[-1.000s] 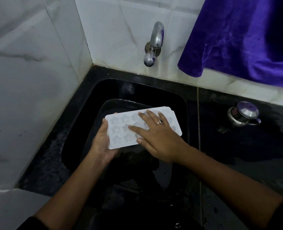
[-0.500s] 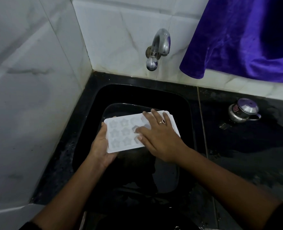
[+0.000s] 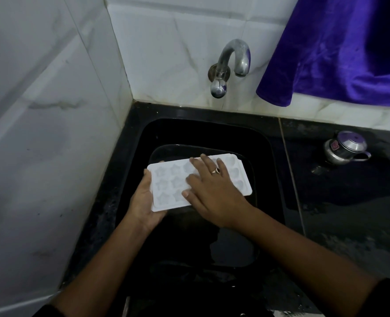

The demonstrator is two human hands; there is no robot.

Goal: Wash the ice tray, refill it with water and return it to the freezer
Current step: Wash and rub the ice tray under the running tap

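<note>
Over the middle of the tray, the right hand (image 3: 214,193) lies flat and open, palm down, its fingers (image 3: 206,164) spread across the moulded cells and a ring (image 3: 215,170) showing on one of them. It presses on the tray and grips nothing. A second ago those fingers reached further left, over the star-shaped cells. Half a second ago they had drawn back towards the right end, and now they sit about midway. That back-and-forth reads as rubbing, so I judge the washing step to be in hand.

The white plastic ice tray with star-shaped cells (image 3: 169,184) is held roughly level, cells up, above the sink. The left hand (image 3: 143,204) grips its left end, palm underneath and thumb along the short edge, with a fingertip showing past the far edge. That grip looks the same as in the earlier views.

Below is the black rectangular sink (image 3: 212,130), with what looks like a dark basin inside it. I cannot tell if it holds water. The curved metal tap (image 3: 234,58) stands on the wall behind, and no stream from it can be made out, so rinsing and refilling probably still lie ahead.

To the right a purple velvety cloth (image 3: 340,51) hangs over the white marble-pattern tiles (image 3: 40,110). A small lidded steel pot (image 3: 344,148) stands on the black counter (image 3: 349,202), well apart from the tray.
</note>
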